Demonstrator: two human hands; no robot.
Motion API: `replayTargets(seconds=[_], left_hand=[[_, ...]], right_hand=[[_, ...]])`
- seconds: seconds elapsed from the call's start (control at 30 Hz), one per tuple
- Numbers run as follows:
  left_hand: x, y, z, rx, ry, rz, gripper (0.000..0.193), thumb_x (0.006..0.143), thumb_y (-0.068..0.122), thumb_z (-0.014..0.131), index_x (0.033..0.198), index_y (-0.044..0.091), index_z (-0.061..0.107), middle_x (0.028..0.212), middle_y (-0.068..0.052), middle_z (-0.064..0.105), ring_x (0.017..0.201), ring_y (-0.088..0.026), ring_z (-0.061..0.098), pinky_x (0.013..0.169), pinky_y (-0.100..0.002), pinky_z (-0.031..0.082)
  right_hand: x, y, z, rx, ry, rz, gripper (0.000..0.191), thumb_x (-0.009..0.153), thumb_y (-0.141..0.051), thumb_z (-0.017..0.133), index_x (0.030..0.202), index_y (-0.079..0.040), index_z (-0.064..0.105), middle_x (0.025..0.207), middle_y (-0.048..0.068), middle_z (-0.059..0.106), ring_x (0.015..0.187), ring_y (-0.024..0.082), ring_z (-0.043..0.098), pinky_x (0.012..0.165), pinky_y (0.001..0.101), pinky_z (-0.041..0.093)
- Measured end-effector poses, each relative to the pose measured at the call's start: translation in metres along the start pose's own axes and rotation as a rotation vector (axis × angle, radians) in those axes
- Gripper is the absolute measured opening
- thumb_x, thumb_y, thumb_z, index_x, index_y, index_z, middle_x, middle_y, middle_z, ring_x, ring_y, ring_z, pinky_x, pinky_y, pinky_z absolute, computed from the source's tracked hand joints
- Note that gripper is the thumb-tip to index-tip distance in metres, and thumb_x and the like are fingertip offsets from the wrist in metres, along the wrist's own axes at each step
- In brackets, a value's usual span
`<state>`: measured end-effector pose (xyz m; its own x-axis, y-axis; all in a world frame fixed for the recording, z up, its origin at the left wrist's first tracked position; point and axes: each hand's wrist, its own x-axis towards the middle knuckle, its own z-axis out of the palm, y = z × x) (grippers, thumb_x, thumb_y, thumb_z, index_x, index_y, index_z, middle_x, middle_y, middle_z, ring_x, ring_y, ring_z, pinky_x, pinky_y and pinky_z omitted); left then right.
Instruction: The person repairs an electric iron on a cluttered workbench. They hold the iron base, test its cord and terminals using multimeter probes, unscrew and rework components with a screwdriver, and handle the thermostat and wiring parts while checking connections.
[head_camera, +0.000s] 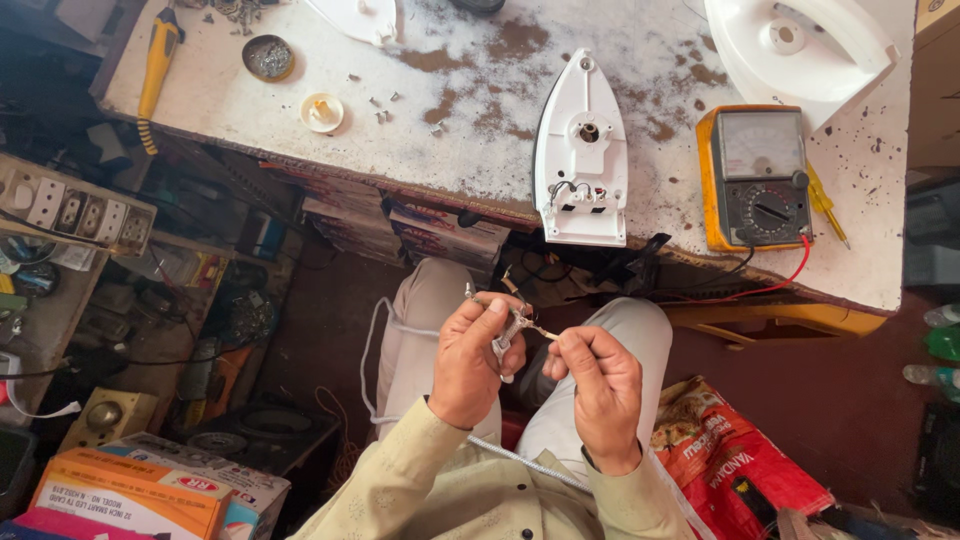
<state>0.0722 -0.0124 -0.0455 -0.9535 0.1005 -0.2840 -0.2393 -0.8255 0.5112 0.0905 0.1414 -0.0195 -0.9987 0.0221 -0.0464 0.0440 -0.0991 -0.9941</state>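
Two hands: both are raised over the lap, close together, wrists bent inward, sleeves of a pale shirt reaching the wrists.
Left hand (470, 360): curled shut around the white cord (503, 345), thumb pressed on top near the cord's end.
Right hand (600, 385): fingers pinched tight on the thin bare wire ends (535, 328) that stick out of the cord, knuckles toward the camera.
Cord position: it sits between the two hands, just below the bench edge; its braided length runs down across the shirt, and a white loop hangs by the left knee.
Hard to tell: the wire tips are small and partly covered by fingers, so how many strands there are cannot be made out.
Bench (250, 110): white, stained with brown patches, its front edge just above the hands.
Iron shell (581, 155): white, lying flat at the bench edge, pointed end away from the person, directly above the hands.
Meter (755, 178): orange case with a dial, right of the iron shell, red and black leads trailing off the edge.
Second iron part (800, 45): white, at the top right, cut off by the frame.
Small dishes (322, 112): near the left of the bench, with loose screws beside them.
Yellow tool (157, 60): at the bench's far left corner.
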Motion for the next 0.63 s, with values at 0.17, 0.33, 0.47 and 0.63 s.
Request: replayTargets(seconds=[0.17,0.33,0.47,0.63], left_hand=[[0.001,0.002,-0.011,-0.038,-0.104,0.053,0.021,0.107,0.016,0.054,0.104,-0.002,0.064,0.078,-0.007,0.058,0.064,-0.015,0.053,0.056,-0.028,0.041],[0.000,0.006,-0.014,-0.047,-0.172,0.053,0.015,0.104,0.011,0.053,0.105,-0.001,0.062,0.086,-0.007,0.059,0.072,-0.013,0.054,0.062,-0.029,0.042],[-0.001,0.004,-0.016,-0.066,-0.180,0.043,0.012,0.104,0.012,0.054,0.107,0.001,0.058,0.085,-0.007,0.057,0.072,-0.012,0.052,0.063,-0.028,0.042],[0.000,-0.004,-0.018,0.188,-0.152,0.098,0.017,0.099,0.005,0.068,0.110,0.005,0.055,0.083,-0.004,0.053,0.068,-0.010,0.047,0.060,-0.027,0.038]], right_hand=[[-0.010,-0.003,0.005,-0.118,0.001,-0.109,0.016,0.103,-0.009,0.063,0.098,0.005,0.070,0.079,0.004,0.067,0.076,0.010,0.062,0.072,0.0236,0.052],[-0.009,-0.005,0.009,-0.163,0.016,-0.102,0.014,0.101,-0.008,0.064,0.100,0.004,0.071,0.083,0.005,0.071,0.077,0.008,0.064,0.072,0.0214,0.052],[-0.011,-0.007,0.011,-0.198,0.002,-0.094,0.015,0.101,-0.009,0.064,0.100,0.003,0.072,0.082,0.005,0.072,0.076,0.007,0.065,0.070,0.0202,0.052],[-0.012,-0.010,0.013,-0.274,0.009,-0.086,0.015,0.098,-0.011,0.068,0.100,0.002,0.074,0.080,0.005,0.073,0.073,0.007,0.065,0.065,0.0192,0.051]])
